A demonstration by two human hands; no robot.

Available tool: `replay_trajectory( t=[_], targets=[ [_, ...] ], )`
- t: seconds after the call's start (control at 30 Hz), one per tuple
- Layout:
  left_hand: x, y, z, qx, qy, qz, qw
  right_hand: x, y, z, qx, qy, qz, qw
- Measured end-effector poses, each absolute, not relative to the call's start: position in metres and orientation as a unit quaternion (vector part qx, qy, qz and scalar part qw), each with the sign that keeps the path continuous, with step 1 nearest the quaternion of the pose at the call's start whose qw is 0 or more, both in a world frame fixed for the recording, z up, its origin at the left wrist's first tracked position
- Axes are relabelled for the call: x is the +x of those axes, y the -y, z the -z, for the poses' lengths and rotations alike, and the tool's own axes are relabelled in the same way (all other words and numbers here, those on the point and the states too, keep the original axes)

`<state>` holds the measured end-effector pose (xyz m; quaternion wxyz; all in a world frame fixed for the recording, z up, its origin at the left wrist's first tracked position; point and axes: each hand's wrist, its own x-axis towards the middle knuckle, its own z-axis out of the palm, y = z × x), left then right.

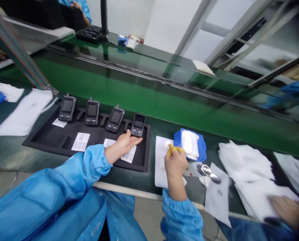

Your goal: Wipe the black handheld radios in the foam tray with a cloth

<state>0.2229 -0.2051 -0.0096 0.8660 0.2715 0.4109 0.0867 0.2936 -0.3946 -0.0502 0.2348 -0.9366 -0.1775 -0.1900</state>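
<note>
My left hand is palm up with its fingers stretched out, just below the rightmost walkie-talkie; whether it touches the device is hard to tell. More black walkie-talkies with screens and stub antennas, among them one at the far left, lie along the back of a black foam tray. Printed label sheets lie in the tray, one partly behind my left hand. My right hand, with yellow finger cots, pinches a small white wipe above a white sheet.
Beside my right hand stands a blue box of white wipes. Nearby are a shiny metal-topped dispenser and a white pouch. White bags lie at right, near another person's blurred hand. A green ledge runs behind.
</note>
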Motion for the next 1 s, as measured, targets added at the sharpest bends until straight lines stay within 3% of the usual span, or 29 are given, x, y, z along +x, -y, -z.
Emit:
replay_trajectory(
  t=[0.33, 0.53, 0.63, 0.8, 0.87, 1.0],
  targets=[
    [0.211, 0.187, -0.004, 0.423, -0.380, 0.050, 0.821, 0.278, 0.446, 0.051, -0.963, 0.228, 0.087, 0.117],
    [0.185, 0.177, -0.010, 0.599, -0.320, -0.030, 0.734, 0.259, 0.452, 0.067, -0.963, 0.246, 0.071, 0.089],
    [0.176, 0.159, -0.013, 0.728, -0.297, -0.126, 0.606, 0.255, 0.450, 0.068, -0.960, 0.248, 0.086, 0.093],
    [0.172, 0.132, -0.005, 0.936, -0.283, -0.138, 0.156, 0.254, 0.449, 0.069, -0.946, 0.291, 0.091, 0.112],
    [0.172, 0.127, 0.001, 0.952, -0.267, -0.111, 0.105, 0.254, 0.447, 0.073, -0.943, 0.296, 0.096, 0.122],
    [0.171, 0.121, 0.010, 0.959, -0.221, -0.145, 0.104, 0.252, 0.447, 0.072, -0.946, 0.267, 0.129, 0.131]
  ],
)
